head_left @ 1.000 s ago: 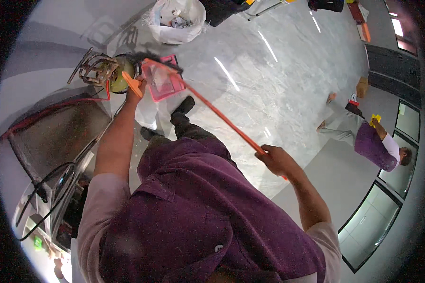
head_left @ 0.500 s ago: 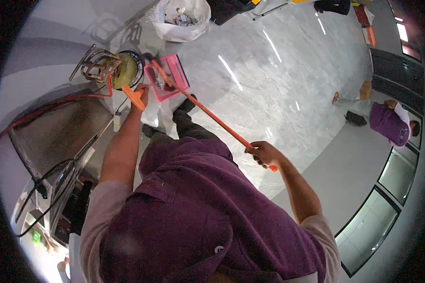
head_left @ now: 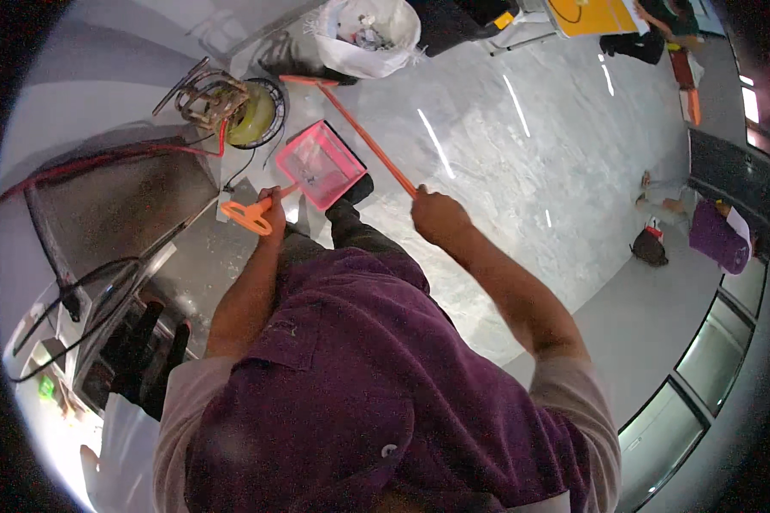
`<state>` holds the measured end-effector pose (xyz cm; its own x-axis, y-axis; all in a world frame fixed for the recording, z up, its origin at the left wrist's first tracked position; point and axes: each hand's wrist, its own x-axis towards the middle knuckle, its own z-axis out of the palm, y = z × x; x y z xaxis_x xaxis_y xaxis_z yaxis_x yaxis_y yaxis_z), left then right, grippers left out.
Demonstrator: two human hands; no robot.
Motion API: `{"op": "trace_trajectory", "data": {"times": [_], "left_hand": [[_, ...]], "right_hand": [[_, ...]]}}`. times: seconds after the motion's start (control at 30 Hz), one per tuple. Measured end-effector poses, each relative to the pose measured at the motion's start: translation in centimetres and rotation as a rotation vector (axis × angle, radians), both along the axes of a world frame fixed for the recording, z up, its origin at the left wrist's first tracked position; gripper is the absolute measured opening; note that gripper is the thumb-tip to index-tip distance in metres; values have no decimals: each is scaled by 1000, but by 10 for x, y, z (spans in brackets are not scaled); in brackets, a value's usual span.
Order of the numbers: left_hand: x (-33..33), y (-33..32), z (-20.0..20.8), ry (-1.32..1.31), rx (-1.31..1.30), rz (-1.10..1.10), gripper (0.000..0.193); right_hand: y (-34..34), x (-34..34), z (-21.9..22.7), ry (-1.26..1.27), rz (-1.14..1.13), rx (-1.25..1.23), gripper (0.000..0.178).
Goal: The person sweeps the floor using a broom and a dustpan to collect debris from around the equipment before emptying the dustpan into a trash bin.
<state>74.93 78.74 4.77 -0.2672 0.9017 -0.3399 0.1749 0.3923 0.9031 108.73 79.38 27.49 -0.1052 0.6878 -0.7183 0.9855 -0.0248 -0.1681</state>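
My left hand (head_left: 271, 210) is closed round the stick of a long-handled dustpan, just beside its orange looped grip (head_left: 248, 217). The pink pan (head_left: 318, 162) is at floor level near my feet, with some bits of debris in it. My right hand (head_left: 441, 215) is closed round the orange stick of a broom (head_left: 366, 138). The stick slants away to the far left, where the broom's orange head with dark bristles (head_left: 309, 80) rests beyond the pan, near a white sack. The broom head is apart from the pan.
A white sack (head_left: 363, 60) of rubbish stands at the far side. Left of the pan is a greenish gas cylinder (head_left: 255, 115) with a red hose (head_left: 103, 156). A metal counter with cables lies on my left. Another person (head_left: 716, 238) is at far right.
The broom head has left the pan and moved away toward the white sack. My right hand has moved forward and left with the stick. The pan's open edge has turned slightly.
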Motion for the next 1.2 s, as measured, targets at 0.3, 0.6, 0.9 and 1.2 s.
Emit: {"op": "trace_trajectory", "data": {"times": [0.3,0.6,0.9,1.2], "left_hand": [[-34,-15,-10,-3,143,24,13],[-37,19,2,23,150,-139,14],[-23,46,10,199,39,-300,18],[-44,25,-56,-84,203,-260,13]], "right_hand": [[-65,29,9,-112,3,-21,23],[-78,66,117,-147,-400,-114,28],[-70,37,30,36,-434,-214,31],[-81,1,110,53,-431,-294,37]]}}
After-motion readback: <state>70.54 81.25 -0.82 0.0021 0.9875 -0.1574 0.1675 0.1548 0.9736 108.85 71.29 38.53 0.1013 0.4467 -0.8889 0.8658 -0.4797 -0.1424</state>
